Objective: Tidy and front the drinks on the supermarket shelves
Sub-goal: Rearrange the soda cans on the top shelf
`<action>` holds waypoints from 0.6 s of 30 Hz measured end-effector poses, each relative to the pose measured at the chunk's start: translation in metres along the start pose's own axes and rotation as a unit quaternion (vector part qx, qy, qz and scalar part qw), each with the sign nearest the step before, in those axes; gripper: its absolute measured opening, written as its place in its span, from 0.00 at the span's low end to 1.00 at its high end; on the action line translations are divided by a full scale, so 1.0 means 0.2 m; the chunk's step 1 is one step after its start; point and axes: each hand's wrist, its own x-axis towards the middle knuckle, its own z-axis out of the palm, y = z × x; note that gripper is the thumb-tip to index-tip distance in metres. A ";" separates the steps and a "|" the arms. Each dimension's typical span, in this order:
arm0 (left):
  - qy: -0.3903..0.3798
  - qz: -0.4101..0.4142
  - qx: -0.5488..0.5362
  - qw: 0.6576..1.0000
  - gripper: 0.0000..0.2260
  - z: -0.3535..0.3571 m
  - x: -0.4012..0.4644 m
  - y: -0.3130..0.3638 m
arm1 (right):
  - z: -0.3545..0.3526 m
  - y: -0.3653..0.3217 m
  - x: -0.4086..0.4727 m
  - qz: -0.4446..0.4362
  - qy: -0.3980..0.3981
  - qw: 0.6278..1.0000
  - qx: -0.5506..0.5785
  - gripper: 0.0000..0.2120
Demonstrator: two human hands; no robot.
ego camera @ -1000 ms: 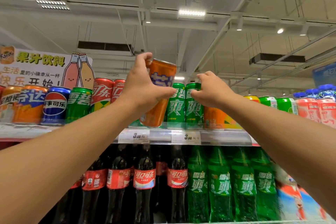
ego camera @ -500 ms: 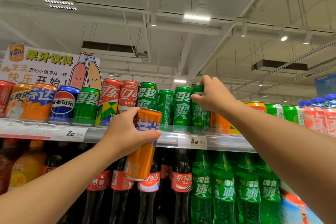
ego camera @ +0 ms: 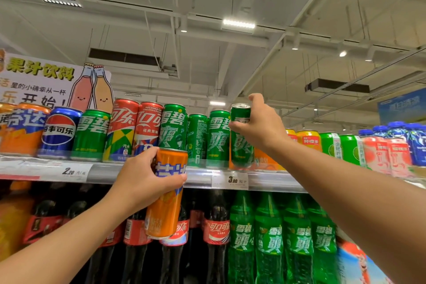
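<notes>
My left hand (ego camera: pixel 143 182) grips an orange Fanta can (ego camera: pixel 164 210), held upright in front of the top shelf's edge (ego camera: pixel 138 174) and below its row of cans. My right hand (ego camera: pixel 260 122) is closed around the top of a green Sprite can (ego camera: pixel 241 143), which is lifted slightly at the front of the shelf. To its left stand more green Sprite cans (ego camera: pixel 217 138) and two red Coca-Cola cans (ego camera: pixel 147 127). Behind the held Sprite can sits an orange can (ego camera: pixel 265 159), mostly hidden.
Farther left on the top shelf are a green can, a blue Pepsi can (ego camera: pixel 60 131) and orange Fanta cans (ego camera: pixel 22 129). To the right stand yellow and green cans and pink bottles (ego camera: pixel 387 152). The lower shelf holds cola bottles (ego camera: pixel 216 230) and Sprite bottles (ego camera: pixel 269 237). A juice sign (ego camera: pixel 46 80) stands behind.
My left hand has lowered the orange Fanta can from above the shelf row to in front of the shelf edge. My right hand has closed on a green Sprite can and raised it a little.
</notes>
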 end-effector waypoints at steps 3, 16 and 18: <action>-0.025 -0.021 -0.052 0.998 0.23 -0.02 0.01 0.00 | -0.11 -0.06 0.01 -0.083 0.051 0.995 -0.019 0.30; -0.067 -0.045 -0.173 0.982 0.24 -0.07 0.03 -0.05 | 0.01 -0.29 0.01 -0.129 -0.017 0.988 0.084 0.28; -0.065 -0.048 -0.174 0.981 0.24 -0.07 0.03 -0.05 | 0.05 -0.30 0.03 -0.119 -0.025 0.988 0.092 0.28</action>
